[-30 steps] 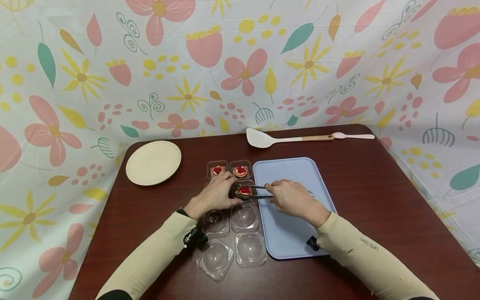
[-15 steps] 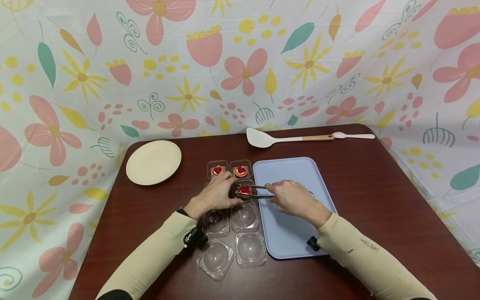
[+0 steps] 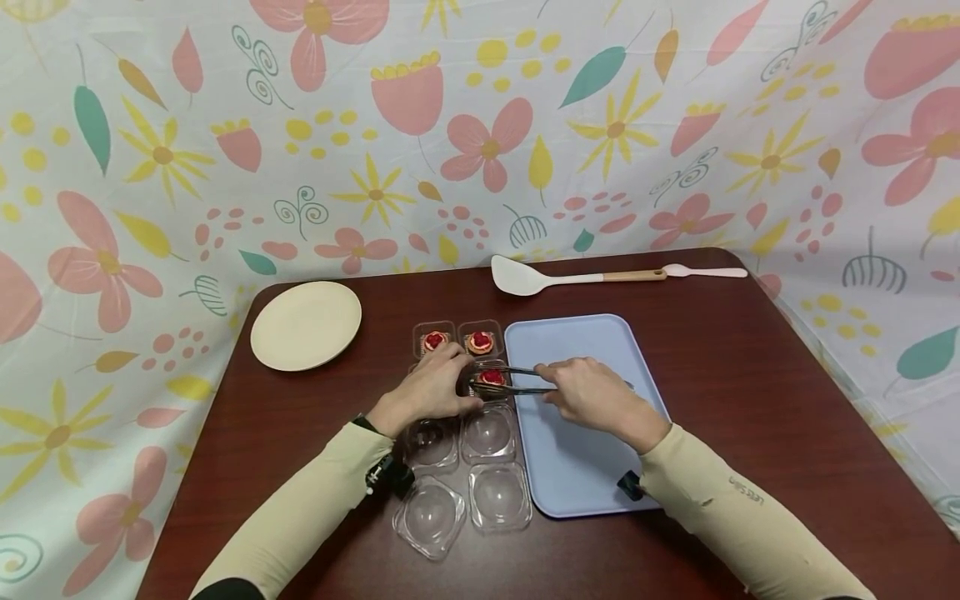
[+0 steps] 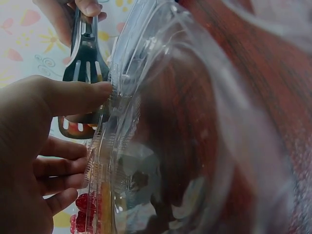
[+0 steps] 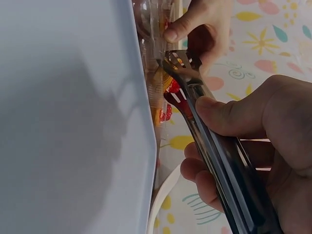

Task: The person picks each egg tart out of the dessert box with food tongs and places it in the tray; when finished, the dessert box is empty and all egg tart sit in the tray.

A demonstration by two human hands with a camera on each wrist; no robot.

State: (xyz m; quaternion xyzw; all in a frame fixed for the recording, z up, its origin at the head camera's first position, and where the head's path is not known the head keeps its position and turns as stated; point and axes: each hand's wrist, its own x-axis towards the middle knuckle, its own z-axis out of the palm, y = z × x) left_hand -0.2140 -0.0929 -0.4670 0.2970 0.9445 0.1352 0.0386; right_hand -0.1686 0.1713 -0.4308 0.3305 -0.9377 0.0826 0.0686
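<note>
My left hand (image 3: 429, 387) steadies a clear plastic container (image 3: 497, 364), thumb and fingers spread at its edge. A small tart (image 3: 492, 377) with red berries sits in that container. From the right, my right hand (image 3: 592, 396) grips metal tongs (image 5: 224, 161), thumb on one arm and fingers round the other. The slotted tong heads stand apart on either side of the tart, close to my left thumb (image 5: 178, 30). Behind them, two more tarts, a left one (image 3: 435, 342) and a right one (image 3: 480, 342), sit in their own containers.
A blue tray (image 3: 577, 475) lies under my right hand. Clear containers with domed lids (image 3: 501, 497) line its left side. At the back left is a cream plate (image 3: 306, 325); a white spatula (image 3: 517, 276) and a small pink-white utensil (image 3: 708, 272) lie along the far edge.
My right hand has shifted slightly right and away from me. The tong arms have spread a little, and more of the tart shows between them. My left hand stays in place.
</note>
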